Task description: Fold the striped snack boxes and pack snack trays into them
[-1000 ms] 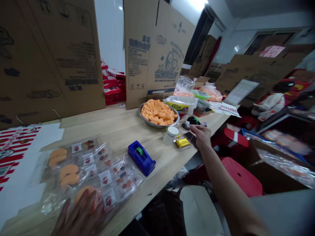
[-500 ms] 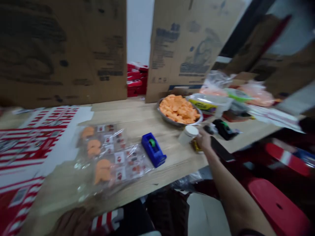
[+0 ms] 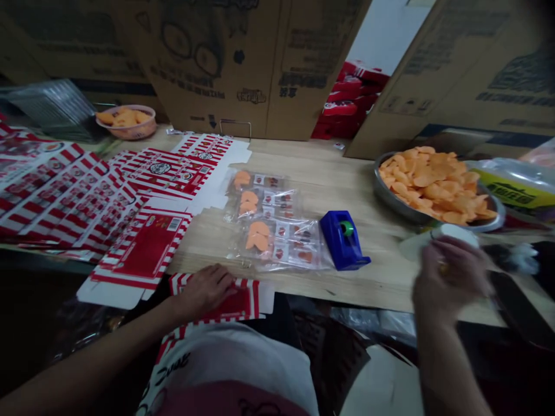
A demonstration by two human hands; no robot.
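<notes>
The left hand [image 3: 206, 292] has moved onto a red-striped carton blank [image 3: 232, 306], grip open and flat; the blurred right hand [image 3: 451, 277] curls beside a white plastic jar [image 3: 453, 233], its hold unclear.

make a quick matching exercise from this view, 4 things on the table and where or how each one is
Column 1
1. left hand
2. right hand
3. blue tape dispenser
4. steel bowl

Column 2
a. heaped with orange pieces
b. flat on a red-and-white striped carton blank
c. just right of the clear bags
d. blurred, close to a white round lid

Right pairs: 1-b, 2-d, 3-c, 4-a
</notes>
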